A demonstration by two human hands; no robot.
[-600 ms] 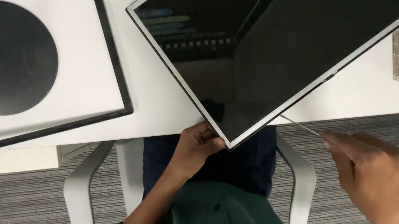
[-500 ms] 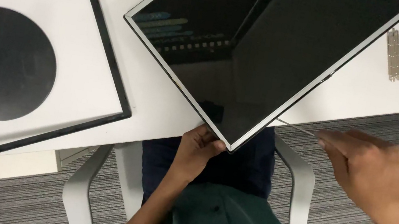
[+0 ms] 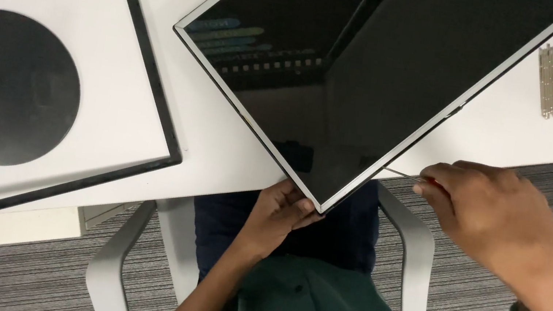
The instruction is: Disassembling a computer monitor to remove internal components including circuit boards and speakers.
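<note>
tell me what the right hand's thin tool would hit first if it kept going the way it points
Probably the lower right edge of the dark screen panel: the right hand aims its thin tool leftward at that silver rim. Depth is unclear, so it might slip underneath.

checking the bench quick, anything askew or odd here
The bare screen panel sits diagonally, one corner past the table edge, propped by the left hand. The right hand pokes a thin tool at its edge.
</note>
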